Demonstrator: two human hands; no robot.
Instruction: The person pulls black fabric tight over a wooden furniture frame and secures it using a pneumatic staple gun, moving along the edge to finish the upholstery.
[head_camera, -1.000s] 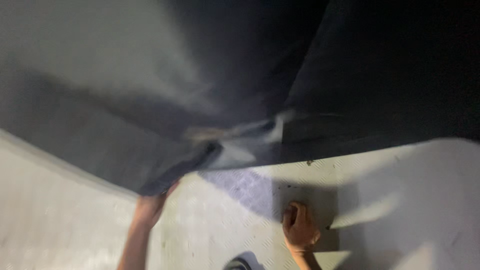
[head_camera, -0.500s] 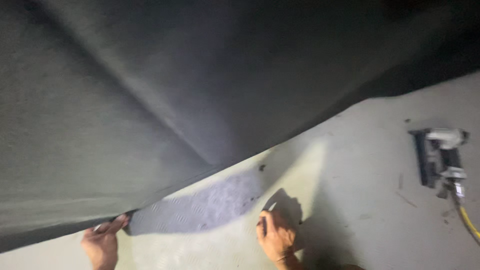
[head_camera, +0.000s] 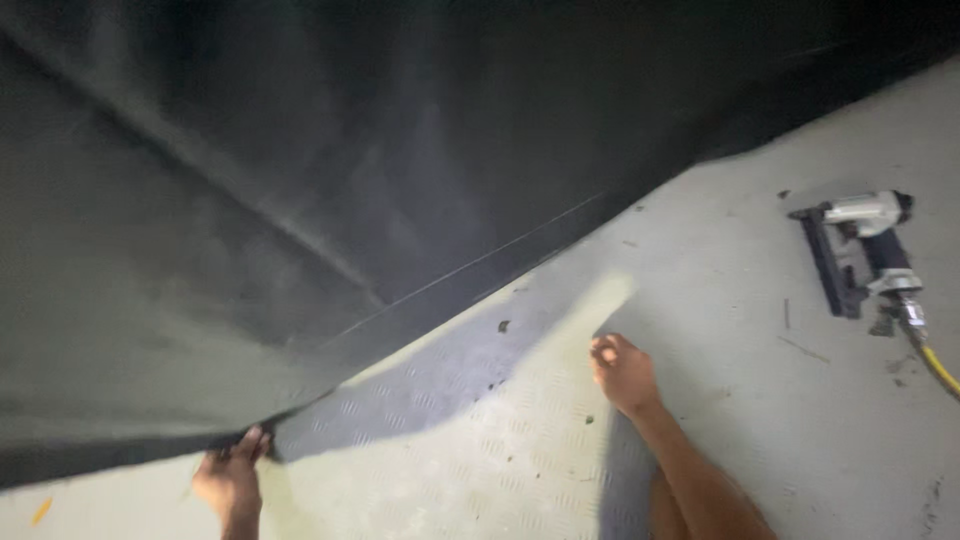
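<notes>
No packages, labels, signs or screens appear anywhere in this view.

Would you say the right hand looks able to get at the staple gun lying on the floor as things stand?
Probably yes: the right hand rests empty on the floor, and only bare floor lies between it and the staple gun to its right, though it would need a stretch.
</notes>
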